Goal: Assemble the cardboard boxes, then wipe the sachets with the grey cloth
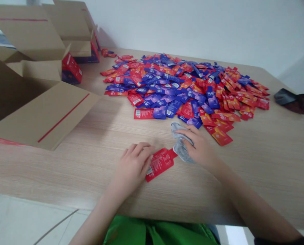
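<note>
On the near desk (243,177), left hand (133,166) flat pins red sachet (160,163); right hand's (200,148) closed grip holds grey cloth (179,143); wipe firmly, sachet steady.

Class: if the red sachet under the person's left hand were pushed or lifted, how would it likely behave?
The red sachet lies flat on the wooden table, so it would probably slide, not roll. It looks thin and glossy, likely light, bendy and a bit slippery. The left hand pins it.

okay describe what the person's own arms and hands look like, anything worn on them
Both hands, the left hand and the right hand, are bare: no gloves, rings or watch show. The forearms are bare too, with no sleeves in view.
</note>
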Demonstrator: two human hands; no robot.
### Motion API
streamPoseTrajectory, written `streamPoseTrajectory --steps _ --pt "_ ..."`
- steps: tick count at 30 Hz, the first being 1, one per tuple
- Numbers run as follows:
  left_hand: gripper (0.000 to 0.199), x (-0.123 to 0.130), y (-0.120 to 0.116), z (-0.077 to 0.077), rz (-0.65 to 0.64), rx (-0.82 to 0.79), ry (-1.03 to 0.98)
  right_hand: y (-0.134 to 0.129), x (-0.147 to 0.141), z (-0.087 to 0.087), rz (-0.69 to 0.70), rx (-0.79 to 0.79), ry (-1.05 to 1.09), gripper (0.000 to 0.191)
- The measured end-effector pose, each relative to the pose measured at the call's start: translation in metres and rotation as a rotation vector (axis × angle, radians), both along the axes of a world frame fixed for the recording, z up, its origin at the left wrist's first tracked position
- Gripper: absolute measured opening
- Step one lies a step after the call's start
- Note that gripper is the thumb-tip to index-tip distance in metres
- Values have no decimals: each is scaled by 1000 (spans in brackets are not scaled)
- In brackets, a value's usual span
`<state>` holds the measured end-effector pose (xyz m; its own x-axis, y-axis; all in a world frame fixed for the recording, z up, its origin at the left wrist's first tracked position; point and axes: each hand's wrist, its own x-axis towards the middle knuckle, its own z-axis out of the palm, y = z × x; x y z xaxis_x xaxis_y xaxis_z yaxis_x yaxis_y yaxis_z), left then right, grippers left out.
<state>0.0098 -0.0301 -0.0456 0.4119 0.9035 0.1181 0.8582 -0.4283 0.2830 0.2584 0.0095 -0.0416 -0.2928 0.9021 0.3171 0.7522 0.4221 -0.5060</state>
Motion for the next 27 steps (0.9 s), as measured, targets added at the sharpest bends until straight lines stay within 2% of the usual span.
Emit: streamPoseTrajectory --steps 2,5,8,11,13,15,17,18,20,21,22,23,24,25,27 --pt "38 2 -12 -9 -94 -22 25 -13 -11 -5 102 -4 -56 39" --pt "40 7 -22 -18 -51 -25 144 -28 -19 -18 173 -43 -235 41" --pt "41 21 -25 -21 25 -34 254 -30 -9 -26 35 -85 -266 41" --pt "39 40 -27 -16 152 -68 319 -26 7 -20 -112 -54 -120 37" --pt "39 49 -28 -7 251 -180 305 -27 13 -13 -154 -9 -34 35" --pt "39 50 -28 6 259 -357 203 -31 15 -7 -145 3 6 34" --pt "39 44 -23 19 200 -462 41 -35 17 -3 -136 -2 21 33" --pt "39 40 -19 24 170 -441 -44 -36 19 -2 -146 2 32 32" --pt "35 32 -7 25 50 -289 -168 -35 24 -1 -192 19 56 31" --pt "38 30 0 22 -52 -195 -200 -35 27 -1 -214 27 64 30" --pt "44 30 7 15 -213 -127 -203 -34 30 -1 -226 32 71 30" --pt "47 32 13 7 -382 -99 -176 -34 33 -1 -231 32 77 29" --pt "48 35 17 -3 -491 -94 -145 -35 36 -1 -229 30 83 29" --pt "49 39 19 -13 -529 -103 -87 -35 37 -2 -224 27 92 29" --pt "48 48 16 -29 -493 -91 15 -37 41 -2 -232 21 118 28"
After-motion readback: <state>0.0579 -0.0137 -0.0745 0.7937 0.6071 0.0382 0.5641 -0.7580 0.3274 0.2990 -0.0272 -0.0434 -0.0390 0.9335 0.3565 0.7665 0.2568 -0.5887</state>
